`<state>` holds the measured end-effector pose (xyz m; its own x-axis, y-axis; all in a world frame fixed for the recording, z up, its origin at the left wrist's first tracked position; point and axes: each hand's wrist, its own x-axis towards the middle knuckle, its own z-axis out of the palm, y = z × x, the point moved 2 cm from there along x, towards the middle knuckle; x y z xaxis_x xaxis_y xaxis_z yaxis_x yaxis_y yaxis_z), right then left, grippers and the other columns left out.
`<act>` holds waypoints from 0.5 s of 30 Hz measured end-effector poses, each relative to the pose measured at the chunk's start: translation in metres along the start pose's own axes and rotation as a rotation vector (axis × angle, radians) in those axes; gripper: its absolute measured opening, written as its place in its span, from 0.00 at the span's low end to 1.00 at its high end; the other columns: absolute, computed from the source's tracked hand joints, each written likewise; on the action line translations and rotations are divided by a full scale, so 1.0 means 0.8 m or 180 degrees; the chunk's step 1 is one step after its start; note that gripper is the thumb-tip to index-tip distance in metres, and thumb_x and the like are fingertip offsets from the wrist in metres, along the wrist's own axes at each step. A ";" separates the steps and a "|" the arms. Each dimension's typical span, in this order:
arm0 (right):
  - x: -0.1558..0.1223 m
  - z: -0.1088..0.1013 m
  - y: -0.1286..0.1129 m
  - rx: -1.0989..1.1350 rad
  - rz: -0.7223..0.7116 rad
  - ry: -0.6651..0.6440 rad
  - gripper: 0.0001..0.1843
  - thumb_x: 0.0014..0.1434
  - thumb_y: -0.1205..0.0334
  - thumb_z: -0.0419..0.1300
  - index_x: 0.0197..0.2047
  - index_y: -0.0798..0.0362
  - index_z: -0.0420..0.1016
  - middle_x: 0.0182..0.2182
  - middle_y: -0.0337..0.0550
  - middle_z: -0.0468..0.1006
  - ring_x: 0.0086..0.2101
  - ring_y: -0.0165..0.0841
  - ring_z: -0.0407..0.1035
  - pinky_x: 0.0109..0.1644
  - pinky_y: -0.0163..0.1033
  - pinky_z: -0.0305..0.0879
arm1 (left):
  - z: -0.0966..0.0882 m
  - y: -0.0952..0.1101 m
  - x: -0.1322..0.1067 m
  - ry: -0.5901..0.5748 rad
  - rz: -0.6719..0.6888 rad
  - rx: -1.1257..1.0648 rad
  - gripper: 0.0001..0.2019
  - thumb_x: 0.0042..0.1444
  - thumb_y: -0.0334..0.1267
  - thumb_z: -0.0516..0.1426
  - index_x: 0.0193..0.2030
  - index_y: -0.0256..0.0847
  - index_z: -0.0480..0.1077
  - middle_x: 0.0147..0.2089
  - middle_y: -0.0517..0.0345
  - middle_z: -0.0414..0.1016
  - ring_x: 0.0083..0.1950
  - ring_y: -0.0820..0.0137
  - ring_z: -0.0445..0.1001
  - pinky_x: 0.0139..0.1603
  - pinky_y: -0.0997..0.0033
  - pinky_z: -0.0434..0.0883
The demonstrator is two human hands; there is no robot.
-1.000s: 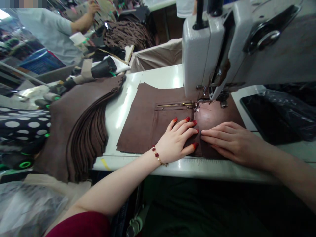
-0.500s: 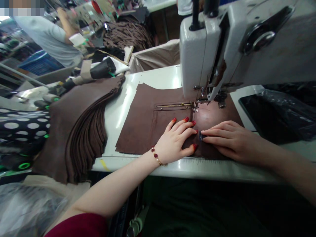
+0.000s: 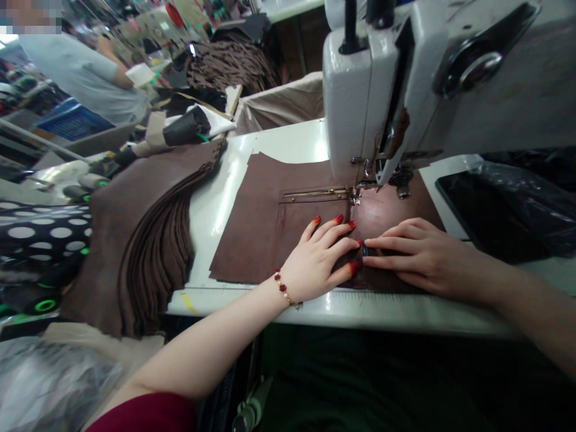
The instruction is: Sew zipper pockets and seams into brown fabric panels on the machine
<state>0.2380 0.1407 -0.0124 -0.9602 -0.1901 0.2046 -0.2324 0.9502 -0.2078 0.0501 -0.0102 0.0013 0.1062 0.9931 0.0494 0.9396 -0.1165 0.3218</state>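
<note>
Panel: a brown suede panel (image 3: 247,240) lies flat on the white worktop (image 3: 288,144), its right end under the foot of the sewing machine (image 3: 360,90). Its long axis runs sideways across the view, and a brass zip (image 3: 315,193) runs along it, pointing at the needle (image 3: 357,193).

Left hand: the left hand (image 3: 315,261) presses flat on the panel, fingers spread, released, grasping nothing.

Right hand: the right hand (image 3: 418,255) lies flat too, unclenched, its fingertips almost meeting the left's.

Risk: both hands sit near the needle; if the panel slips or they drift forward, fingers could get caught. Uneven pressure could skew the panel.

Nearby: a stack of brown panels (image 3: 153,252) lies to the left.
</note>
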 end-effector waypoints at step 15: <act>0.001 0.001 -0.003 0.0122 0.0076 0.0148 0.23 0.66 0.62 0.53 0.64 0.48 0.63 0.62 0.42 0.69 0.56 0.37 0.64 0.57 0.49 0.56 | -0.001 -0.001 0.002 0.0029 -0.0078 -0.0201 0.22 0.58 0.46 0.59 0.57 0.45 0.64 0.68 0.56 0.61 0.72 0.60 0.52 0.75 0.50 0.42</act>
<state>0.2379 0.1380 -0.0129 -0.9576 -0.1548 0.2431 -0.2160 0.9440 -0.2496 0.0494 -0.0088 0.0023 0.0803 0.9956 0.0492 0.9195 -0.0930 0.3819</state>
